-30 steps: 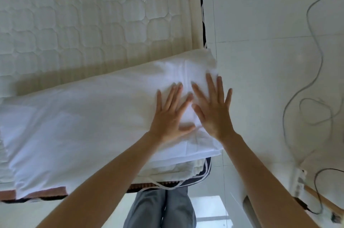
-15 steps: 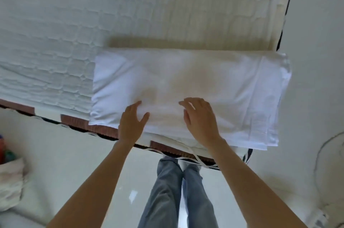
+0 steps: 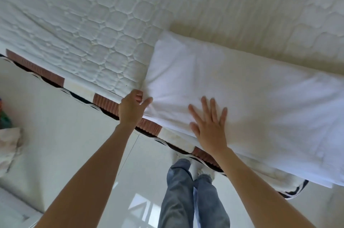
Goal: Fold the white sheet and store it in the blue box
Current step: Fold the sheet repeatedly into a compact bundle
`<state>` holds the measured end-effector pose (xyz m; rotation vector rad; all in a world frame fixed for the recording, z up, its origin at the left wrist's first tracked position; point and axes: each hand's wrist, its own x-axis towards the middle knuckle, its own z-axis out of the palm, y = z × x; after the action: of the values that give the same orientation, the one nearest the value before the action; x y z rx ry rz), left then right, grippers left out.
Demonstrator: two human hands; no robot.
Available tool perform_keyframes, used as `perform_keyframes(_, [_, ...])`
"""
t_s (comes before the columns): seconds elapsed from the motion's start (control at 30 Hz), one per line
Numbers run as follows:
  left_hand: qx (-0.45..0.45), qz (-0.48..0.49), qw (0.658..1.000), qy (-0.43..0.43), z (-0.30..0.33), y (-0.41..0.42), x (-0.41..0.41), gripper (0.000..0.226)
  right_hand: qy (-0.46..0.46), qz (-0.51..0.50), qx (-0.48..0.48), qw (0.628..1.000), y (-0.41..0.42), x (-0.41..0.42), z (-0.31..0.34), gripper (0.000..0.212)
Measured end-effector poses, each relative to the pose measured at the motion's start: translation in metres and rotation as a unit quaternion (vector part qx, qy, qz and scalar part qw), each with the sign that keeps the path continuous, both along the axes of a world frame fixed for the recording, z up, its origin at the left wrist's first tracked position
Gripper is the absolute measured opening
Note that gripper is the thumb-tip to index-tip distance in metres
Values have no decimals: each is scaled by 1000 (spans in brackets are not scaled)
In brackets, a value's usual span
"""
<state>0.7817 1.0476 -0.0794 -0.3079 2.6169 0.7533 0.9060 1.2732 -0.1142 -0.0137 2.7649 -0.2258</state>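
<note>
The white sheet (image 3: 251, 101) lies folded into a long band along the near edge of the quilted mattress (image 3: 83, 41), running off to the right. My left hand (image 3: 132, 109) pinches the sheet's near left corner at the bed's edge, thumb on top. With fingers straight and spread, my right hand (image 3: 209, 127) presses flat on the sheet a little to the right of that corner. No blue box is in view.
The bed's brown and black edge (image 3: 106, 102) runs diagonally across the view. My legs in grey trousers (image 3: 188, 194) stand on the pale tiled floor (image 3: 65, 144). A crumpled pale bundle (image 3: 9, 145) lies at the far left on the floor.
Both hands have slid left along the sheet. My left hand went from lying flat to pinching the left corner. The view has swung left as well.
</note>
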Motion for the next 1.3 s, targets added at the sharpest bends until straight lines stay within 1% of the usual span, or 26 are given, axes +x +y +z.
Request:
perform_keyframes(0.07, [29, 26, 999, -4, -7, -4, -3, 39, 11, 3, -13, 1000, -3, -2, 4, 55])
perform_keyframes(0.1, [37, 32, 999, 1, -10, -5, -4, 42, 21, -3, -27, 999, -3, -2, 7, 53])
perform_keyframes(0.17, [35, 30, 999, 1, -16, -9, -8, 59, 59, -42, -54, 996, -1, -5, 14, 44])
perform_keyframes(0.2, [31, 21, 999, -8, -18, -11, -11, 66, 87, -73, -50, 992, 2, -5, 18, 37])
perform_keyframes(0.27, [24, -9, 999, -34, -19, -15, -13, 69, 121, -123, 1, 985, 11, -2, 23, 24])
perform_keyframes(0.33, [17, -29, 997, -70, -14, -14, -14, 69, 112, -153, 48, 981, 18, 4, 25, 28])
perform_keyframes(0.37, [8, -34, 996, -84, -10, -12, -15, 69, 101, -157, 55, 981, 19, 7, 25, 31])
perform_keyframes(0.4, [-2, -38, 996, -84, -4, -9, -15, 70, 92, -155, 55, 982, 19, 11, 25, 33])
perform_keyframes(0.47, [-2, -33, 998, -51, 12, 0, -16, 65, 72, -133, 46, 988, 16, 21, 20, 36])
perform_keyframes(0.5, [14, -16, 999, -31, 21, 7, -15, 61, 57, -118, 37, 991, 15, 28, 17, 40])
perform_keyframes(0.57, [75, 27, 997, 2, 47, 26, -9, 56, 19, -84, 6, 996, 15, 48, 16, 52])
perform_keyframes(0.6, [113, 48, 992, 9, 62, 38, -4, 55, 6, -66, -18, 998, 17, 58, 17, 52])
perform_keyframes(0.63, [157, 65, 985, 10, 76, 50, 2, 55, -6, -56, -44, 997, 21, 64, 23, 47])
perform_keyframes(0.67, [200, 72, 977, 10, 93, 66, 9, 57, -6, -58, -70, 996, 30, 69, 34, 42])
perform_keyframes(0.73, [265, 65, 962, 15, 117, 95, 22, 58, 14, -89, -120, 989, 49, 66, 56, 44])
perform_keyframes(0.8, [310, 21, 950, 21, 145, 139, 43, 54, 82, -175, -146, 970, 82, 68, 89, 43])
perform_keyframes(0.83, [330, -1, 944, 25, 156, 163, 54, 51, 119, -229, -161, 952, 100, 71, 105, 42])
perform_keyframes(0.93, [359, -75, 929, 44, 171, 232, 92, 54, 195, -376, -224, 878, 154, 79, 152, 42])
perform_keyframes(1.0, [340, -159, 925, 60, 171, 288, 123, 54, 219, -437, -251, 836, 199, 93, 180, 40])
perform_keyframes(1.07, [299, -241, 922, 54, 157, 340, 151, 52, 220, -470, -286, 806, 237, 104, 200, 39])
perform_keyframes(1.1, [271, -273, 922, 49, 146, 363, 162, 51, 205, -487, -300, 794, 254, 107, 203, 38])
perform_keyframes(1.13, [244, -295, 923, 39, 132, 393, 181, 50, 180, -501, -304, 790, 279, 119, 201, 39])
perform_keyframes(1.23, [158, -359, 920, -10, 86, 422, 198, 47, 78, -516, -304, 797, 312, 125, 170, 50])
perform_keyframes(1.3, [156, -377, 911, -59, 64, 428, 205, 48, 32, -498, -283, 819, 329, 130, 142, 60])
